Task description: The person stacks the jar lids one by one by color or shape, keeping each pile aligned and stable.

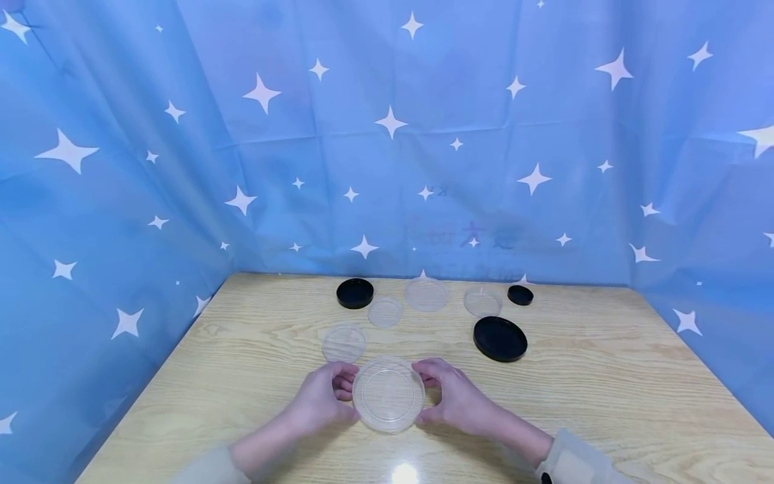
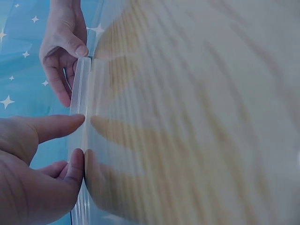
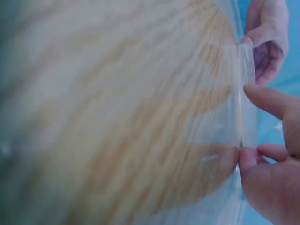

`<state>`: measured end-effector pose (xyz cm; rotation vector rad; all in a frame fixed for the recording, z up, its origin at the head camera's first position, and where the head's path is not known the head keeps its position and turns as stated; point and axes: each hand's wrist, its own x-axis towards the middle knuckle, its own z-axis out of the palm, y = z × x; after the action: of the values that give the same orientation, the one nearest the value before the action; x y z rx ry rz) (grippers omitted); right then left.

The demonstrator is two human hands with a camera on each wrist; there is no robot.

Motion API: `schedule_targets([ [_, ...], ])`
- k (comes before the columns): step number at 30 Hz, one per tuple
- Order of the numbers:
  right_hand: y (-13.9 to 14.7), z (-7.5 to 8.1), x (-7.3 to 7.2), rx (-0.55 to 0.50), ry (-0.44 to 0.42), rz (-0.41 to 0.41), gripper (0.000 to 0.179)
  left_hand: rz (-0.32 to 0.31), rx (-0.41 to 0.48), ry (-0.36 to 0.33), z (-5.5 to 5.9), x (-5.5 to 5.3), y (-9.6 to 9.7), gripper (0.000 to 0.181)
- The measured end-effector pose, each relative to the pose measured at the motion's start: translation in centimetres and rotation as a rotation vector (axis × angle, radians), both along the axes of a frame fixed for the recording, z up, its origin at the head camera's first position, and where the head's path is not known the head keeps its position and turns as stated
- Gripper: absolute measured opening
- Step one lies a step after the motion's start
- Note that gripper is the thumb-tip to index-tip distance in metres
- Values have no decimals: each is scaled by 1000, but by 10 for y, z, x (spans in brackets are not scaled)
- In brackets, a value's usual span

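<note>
A clear round plastic lid (image 1: 389, 394) with a ring moulded in its face lies low over the near middle of the table, between both hands. My left hand (image 1: 326, 398) grips its left edge, thumb at the near side and fingers farther back. On the opposite edge, my right hand (image 1: 453, 396) holds it the same way. In the left wrist view the ridged rim (image 2: 80, 103) stands between thumb and fingertips. The right wrist view shows the rim (image 3: 247, 70) with the right fingertips against it, and the left hand (image 3: 267, 37) beyond.
Behind the held lid are several clear discs, the nearest a clear disc (image 1: 343, 344) just past the left hand. Black round dishes stand at back left (image 1: 355, 294), at back right (image 1: 520, 294), and a larger black dish (image 1: 500, 339) beyond the right hand. A blue starry curtain (image 1: 387, 168) surrounds the wooden table (image 1: 605, 376).
</note>
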<state>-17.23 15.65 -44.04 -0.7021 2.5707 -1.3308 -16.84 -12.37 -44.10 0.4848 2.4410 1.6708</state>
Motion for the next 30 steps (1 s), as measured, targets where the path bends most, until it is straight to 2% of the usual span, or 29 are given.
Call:
schedule_targets([
  [3, 3, 1, 0, -22, -26, 2, 85, 21, -25, 17, 2, 1, 0, 70],
  [7, 12, 5, -2, -51, -51, -17, 89, 48, -82, 83, 9, -2, -1, 73],
  [10, 21, 10, -8, -81, -41, -36, 87, 54, -97, 144, 18, -9, 1, 76],
  [15, 35, 23, -28, -121, -22, -85, 83, 58, -38, 158, 34, -25, 6, 76],
  [19, 46, 36, -47, -115, 6, -125, 82, 71, 18, 151, 44, -44, 14, 77],
  [23, 55, 47, -68, -107, 48, -164, 83, 77, 60, 161, 51, -69, 25, 77],
  [30, 63, 51, -99, -92, 49, -221, 86, 77, 143, 101, 53, -110, 44, 78],
])
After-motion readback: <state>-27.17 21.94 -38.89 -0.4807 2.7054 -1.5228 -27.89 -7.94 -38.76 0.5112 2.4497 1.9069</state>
